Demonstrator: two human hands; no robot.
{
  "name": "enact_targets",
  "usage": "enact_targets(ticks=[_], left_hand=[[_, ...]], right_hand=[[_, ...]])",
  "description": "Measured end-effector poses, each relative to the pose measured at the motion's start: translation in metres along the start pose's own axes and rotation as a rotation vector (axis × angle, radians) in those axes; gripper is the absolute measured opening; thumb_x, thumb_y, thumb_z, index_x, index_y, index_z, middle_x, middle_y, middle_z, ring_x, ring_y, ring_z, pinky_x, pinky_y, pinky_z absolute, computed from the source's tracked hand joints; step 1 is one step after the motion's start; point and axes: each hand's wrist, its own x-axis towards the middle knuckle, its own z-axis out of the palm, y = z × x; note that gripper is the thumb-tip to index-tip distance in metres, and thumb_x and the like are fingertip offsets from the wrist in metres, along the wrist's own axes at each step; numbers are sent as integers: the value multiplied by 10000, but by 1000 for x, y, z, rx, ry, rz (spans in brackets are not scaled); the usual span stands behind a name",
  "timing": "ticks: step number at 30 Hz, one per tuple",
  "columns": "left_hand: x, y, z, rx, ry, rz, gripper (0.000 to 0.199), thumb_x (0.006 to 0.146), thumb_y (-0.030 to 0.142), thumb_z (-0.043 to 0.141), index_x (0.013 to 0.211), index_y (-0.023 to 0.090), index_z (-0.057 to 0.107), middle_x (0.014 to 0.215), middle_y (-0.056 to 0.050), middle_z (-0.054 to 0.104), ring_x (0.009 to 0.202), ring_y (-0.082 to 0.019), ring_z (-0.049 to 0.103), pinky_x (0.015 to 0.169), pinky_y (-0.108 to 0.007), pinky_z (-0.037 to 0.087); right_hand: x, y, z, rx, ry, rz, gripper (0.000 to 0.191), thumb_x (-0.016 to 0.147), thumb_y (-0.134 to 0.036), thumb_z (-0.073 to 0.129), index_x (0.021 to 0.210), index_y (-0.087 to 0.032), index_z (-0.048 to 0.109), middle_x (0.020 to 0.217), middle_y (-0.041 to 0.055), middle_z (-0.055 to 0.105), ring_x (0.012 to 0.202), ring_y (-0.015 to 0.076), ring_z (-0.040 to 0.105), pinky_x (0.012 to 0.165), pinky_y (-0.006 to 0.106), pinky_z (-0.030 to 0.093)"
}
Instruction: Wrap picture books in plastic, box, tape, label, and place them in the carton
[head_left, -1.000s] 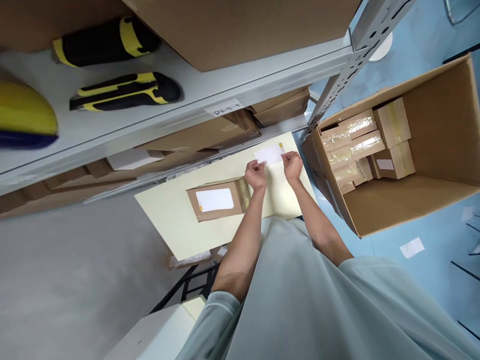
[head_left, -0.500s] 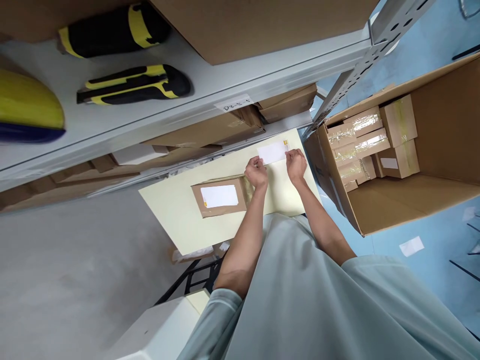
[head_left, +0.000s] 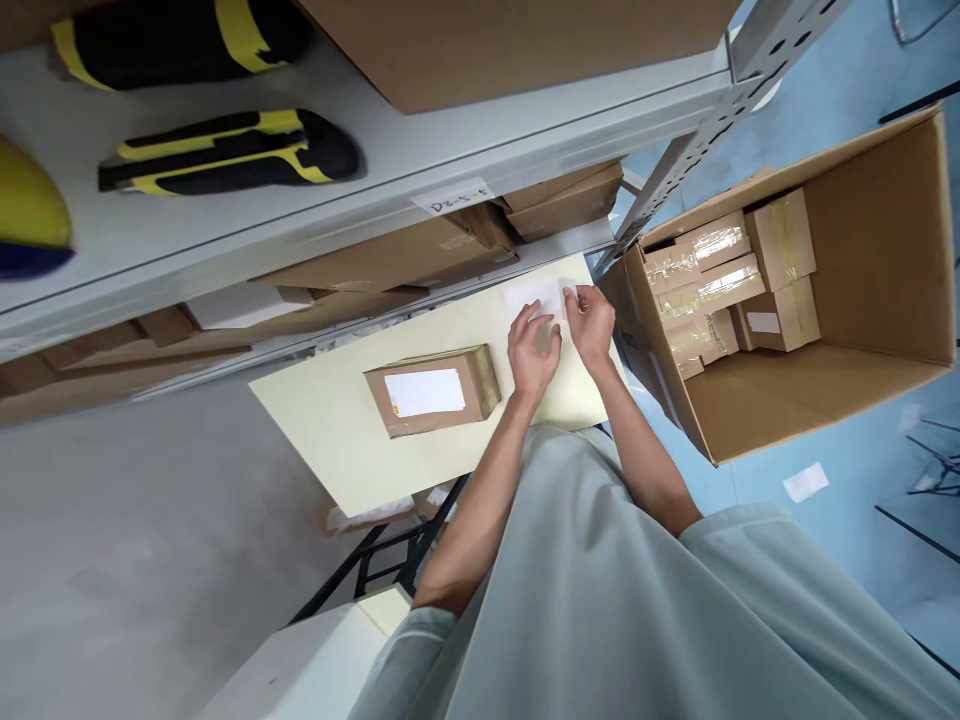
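Note:
On the pale yellow tabletop (head_left: 330, 425) lies a white paper label (head_left: 525, 297), partly covered by my fingers. My right hand (head_left: 592, 325) pinches the label's right end between thumb and fingertips, where the paper looks lifted. My left hand (head_left: 534, 352) hovers over the label's lower edge, fingers curved and apart, with nothing visible in them. To its left sits a taped brown cardboard box (head_left: 480, 390), a white label (head_left: 425, 393) with a small yellow mark stuck on its top.
A large open carton (head_left: 750, 400) with several small taped boxes stands at the right. Across the top runs a grey metal shelf (head_left: 525, 140) bearing a yellow-and-black utility knife (head_left: 232, 155) and a big cardboard box (head_left: 517, 50). A paper (head_left: 806, 482) lies on the blue floor.
My left hand has let go of the label's left side, opened its fingers and moved right, closer to my right hand. My right hand keeps its pinch at the right end.

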Motion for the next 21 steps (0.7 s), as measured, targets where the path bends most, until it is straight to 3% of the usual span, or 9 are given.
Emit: enact_targets(ticks=[3,6,9,15,21], left_hand=[[29,-21,8,63,-136,52,469,999,238,748,1464,228,690,1702,-144,583,1631,-307,511,1387,-518,390],[66,-38,21,183,-341,124,717,921,250,832,1599,216,601,1801,-154,460,1719,-340,371,1433,-540,276],[91,-45,33,282,-488,193,791,898,242,830,1641,179,568,1820,-168,419,1750,-353,290,1458,-562,175],[101,-51,41,353,-531,172,789,903,176,783,1659,134,562,1813,-186,422,1707,-383,384,1451,-574,196],[100,-55,42,407,-599,226,754,1000,225,672,1722,115,484,1868,-185,296,1742,-427,277,1450,-596,178]], right_hand=[[19,18,-19,-36,58,36,370,1155,-500,548,1092,-200,753,1066,88,782,921,242,736,931,391,597],[35,32,-31,-34,105,51,360,1155,-497,544,1158,-205,755,1085,96,806,936,261,762,930,427,615],[46,40,-35,-64,129,42,369,1164,-473,502,1135,-211,760,1071,99,813,938,274,772,923,440,623],[54,51,-31,-121,111,98,419,1175,-520,474,1077,-205,733,1069,114,800,948,282,768,933,433,608],[52,58,-26,-173,88,167,315,1179,-433,497,1083,-209,697,1134,123,778,1019,291,748,953,414,589]])
